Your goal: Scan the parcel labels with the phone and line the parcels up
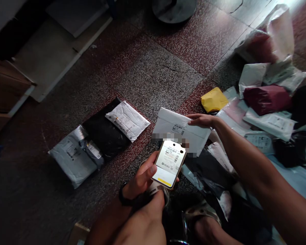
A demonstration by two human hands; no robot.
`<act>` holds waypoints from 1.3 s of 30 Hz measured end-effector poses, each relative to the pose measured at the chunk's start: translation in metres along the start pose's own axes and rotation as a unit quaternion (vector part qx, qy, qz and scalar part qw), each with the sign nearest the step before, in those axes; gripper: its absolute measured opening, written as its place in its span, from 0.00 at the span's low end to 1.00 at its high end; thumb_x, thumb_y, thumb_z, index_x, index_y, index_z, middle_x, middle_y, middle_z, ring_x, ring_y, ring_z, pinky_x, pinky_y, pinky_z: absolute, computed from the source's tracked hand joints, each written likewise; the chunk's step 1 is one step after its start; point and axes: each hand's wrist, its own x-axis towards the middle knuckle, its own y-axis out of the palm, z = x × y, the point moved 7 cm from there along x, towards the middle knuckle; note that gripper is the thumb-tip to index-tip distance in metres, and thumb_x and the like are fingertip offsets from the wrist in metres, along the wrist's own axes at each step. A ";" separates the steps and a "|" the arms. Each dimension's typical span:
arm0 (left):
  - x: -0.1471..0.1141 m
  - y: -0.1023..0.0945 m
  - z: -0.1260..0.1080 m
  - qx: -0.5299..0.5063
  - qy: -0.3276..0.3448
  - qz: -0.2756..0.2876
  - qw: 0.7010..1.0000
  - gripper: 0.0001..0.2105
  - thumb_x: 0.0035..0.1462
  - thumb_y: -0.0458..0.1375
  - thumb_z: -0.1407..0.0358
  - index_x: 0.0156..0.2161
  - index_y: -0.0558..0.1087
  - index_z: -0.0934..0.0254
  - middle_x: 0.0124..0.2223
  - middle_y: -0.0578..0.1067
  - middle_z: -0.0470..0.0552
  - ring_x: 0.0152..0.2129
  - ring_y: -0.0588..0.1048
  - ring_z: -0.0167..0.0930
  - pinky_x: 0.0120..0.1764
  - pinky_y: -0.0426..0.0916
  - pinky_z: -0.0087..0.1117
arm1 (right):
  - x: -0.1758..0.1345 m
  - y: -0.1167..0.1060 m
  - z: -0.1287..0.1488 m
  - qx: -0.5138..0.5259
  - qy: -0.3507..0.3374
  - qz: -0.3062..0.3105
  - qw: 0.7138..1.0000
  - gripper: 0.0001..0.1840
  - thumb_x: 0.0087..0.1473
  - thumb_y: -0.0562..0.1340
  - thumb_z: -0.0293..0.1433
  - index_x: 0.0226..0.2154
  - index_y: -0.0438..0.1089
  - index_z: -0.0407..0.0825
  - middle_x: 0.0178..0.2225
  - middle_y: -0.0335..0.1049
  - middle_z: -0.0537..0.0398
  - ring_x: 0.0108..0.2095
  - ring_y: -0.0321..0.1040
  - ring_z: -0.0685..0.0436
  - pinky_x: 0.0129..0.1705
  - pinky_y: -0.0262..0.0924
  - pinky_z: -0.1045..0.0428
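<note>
My left hand [144, 173] is wrapped round a smartphone [166, 166], its lit screen facing me and showing a label with barcodes. Just beyond the phone, my right hand [200, 119] grips the upper right edge of a white mailer envelope [173, 119] that bears a printed label. Part of the envelope is covered by the phone and by blurred blocks. Parcels lie on the floor to the left: a large black bag [102, 136], a white printed packet [127, 120] on top of it, a grey parcel [72, 156] and a small dark packet [93, 151].
Many mailing bags are heaped on the right, among them a yellow packet [214, 99], a maroon packet [267, 98] and a clear plastic sack [280, 34]. A round stand base [174, 12] is at the top. Cardboard boxes [9, 86] stand at far left.
</note>
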 end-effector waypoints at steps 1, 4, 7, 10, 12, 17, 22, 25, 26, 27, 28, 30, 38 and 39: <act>0.000 0.000 0.000 -0.003 0.001 -0.001 1.000 0.32 0.67 0.66 0.36 0.70 0.78 0.45 0.60 0.87 0.59 0.46 0.90 0.54 0.42 0.83 0.46 | 0.000 0.000 0.000 0.002 0.000 -0.002 1.000 0.43 0.50 0.83 0.32 0.69 0.80 0.52 0.53 0.90 0.46 0.45 0.90 0.31 0.52 0.87 0.36; -0.001 0.000 -0.002 -0.018 0.011 0.008 1.000 0.32 0.70 0.66 0.38 0.71 0.76 0.48 0.61 0.86 0.60 0.47 0.90 0.51 0.43 0.85 0.43 | 0.001 -0.001 -0.001 0.003 0.003 -0.020 1.000 0.41 0.53 0.81 0.30 0.68 0.80 0.50 0.52 0.90 0.44 0.44 0.90 0.30 0.53 0.87 0.34; -0.001 0.002 -0.003 -0.036 0.025 0.035 0.998 0.32 0.73 0.65 0.41 0.73 0.74 0.56 0.62 0.85 0.63 0.48 0.91 0.49 0.45 0.87 0.40 | 0.004 -0.003 -0.003 0.004 0.003 -0.018 1.000 0.40 0.54 0.81 0.31 0.69 0.80 0.51 0.53 0.90 0.45 0.44 0.90 0.31 0.52 0.87 0.36; -0.001 0.001 -0.003 -0.043 0.028 0.041 0.998 0.32 0.75 0.65 0.43 0.73 0.72 0.59 0.62 0.85 0.65 0.49 0.91 0.49 0.45 0.87 0.39 | 0.007 -0.005 -0.004 0.002 0.000 0.001 1.000 0.45 0.52 0.82 0.33 0.71 0.78 0.53 0.54 0.89 0.46 0.44 0.89 0.32 0.48 0.87 0.39; -0.001 0.000 -0.004 -0.045 0.029 0.040 0.998 0.32 0.75 0.65 0.43 0.74 0.71 0.59 0.63 0.84 0.65 0.50 0.91 0.49 0.46 0.87 0.39 | 0.006 -0.007 -0.006 0.000 -0.003 0.008 1.000 0.47 0.52 0.83 0.34 0.73 0.76 0.53 0.54 0.89 0.45 0.44 0.89 0.31 0.47 0.87 0.39; -0.003 -0.004 -0.003 -0.072 0.020 0.040 0.996 0.33 0.75 0.67 0.49 0.77 0.68 0.55 0.69 0.81 0.66 0.58 0.88 0.57 0.47 0.89 0.47 | -0.008 -0.011 -0.027 0.047 -0.054 -0.034 0.997 0.44 0.57 0.80 0.35 0.73 0.74 0.53 0.57 0.88 0.43 0.48 0.88 0.30 0.48 0.86 0.41; -0.005 -0.015 -0.001 -0.076 0.026 0.022 0.997 0.38 0.69 0.72 0.62 0.79 0.65 0.50 0.74 0.77 0.65 0.63 0.85 0.58 0.51 0.89 0.50 | -0.014 -0.023 -0.088 0.119 -0.122 -0.197 0.966 0.42 0.50 0.81 0.41 0.67 0.77 0.59 0.54 0.89 0.50 0.42 0.87 0.35 0.40 0.82 0.46; -0.007 -0.019 0.000 -0.063 0.035 0.011 0.997 0.42 0.64 0.75 0.66 0.79 0.64 0.51 0.74 0.77 0.67 0.64 0.84 0.59 0.52 0.88 0.51 | -0.008 -0.023 -0.120 0.143 -0.142 -0.275 0.940 0.37 0.44 0.81 0.42 0.58 0.80 0.57 0.50 0.89 0.52 0.43 0.86 0.35 0.41 0.80 0.46; -0.007 -0.020 0.001 -0.058 0.037 0.006 0.998 0.43 0.64 0.75 0.67 0.79 0.64 0.51 0.74 0.77 0.68 0.64 0.83 0.59 0.52 0.88 0.51 | -0.005 -0.022 -0.126 0.141 -0.148 -0.292 0.934 0.36 0.43 0.81 0.43 0.55 0.80 0.56 0.49 0.89 0.52 0.44 0.85 0.35 0.42 0.80 0.46; -0.007 -0.021 0.002 -0.052 0.038 0.000 0.998 0.43 0.64 0.76 0.67 0.78 0.64 0.51 0.73 0.78 0.68 0.64 0.84 0.59 0.52 0.88 0.50 | -0.003 -0.021 -0.128 0.133 -0.155 -0.305 0.930 0.34 0.43 0.81 0.43 0.53 0.80 0.55 0.48 0.89 0.51 0.45 0.85 0.35 0.43 0.79 0.46; -0.007 -0.022 0.003 -0.048 0.039 -0.004 0.998 0.44 0.63 0.77 0.68 0.78 0.64 0.51 0.73 0.78 0.67 0.64 0.84 0.58 0.51 0.88 0.50 | -0.001 -0.021 -0.128 0.121 -0.161 -0.317 0.927 0.34 0.42 0.81 0.44 0.52 0.81 0.55 0.48 0.88 0.51 0.45 0.84 0.35 0.44 0.79 0.45; -0.007 -0.022 0.004 -0.038 0.040 -0.016 0.998 0.45 0.62 0.78 0.69 0.77 0.63 0.50 0.70 0.80 0.66 0.61 0.85 0.55 0.50 0.89 0.48 | 0.001 -0.021 -0.123 0.088 -0.170 -0.335 0.923 0.35 0.42 0.81 0.46 0.53 0.81 0.54 0.48 0.88 0.51 0.46 0.83 0.35 0.47 0.79 0.45; 0.000 -0.042 0.005 -0.004 0.084 -0.135 0.987 0.41 0.61 0.80 0.59 0.73 0.67 0.55 0.61 0.85 0.62 0.38 0.89 0.41 0.37 0.84 0.38 | 0.005 -0.014 -0.114 0.057 -0.181 -0.368 0.910 0.39 0.47 0.81 0.47 0.60 0.81 0.52 0.52 0.87 0.49 0.47 0.83 0.38 0.50 0.77 0.46; 0.001 -0.047 0.003 0.004 0.107 -0.151 0.983 0.39 0.61 0.80 0.58 0.72 0.69 0.55 0.61 0.85 0.61 0.40 0.89 0.41 0.40 0.84 0.40 | 0.007 -0.012 -0.114 0.061 -0.184 -0.368 0.909 0.39 0.46 0.81 0.47 0.59 0.81 0.53 0.52 0.87 0.49 0.47 0.83 0.38 0.49 0.77 0.46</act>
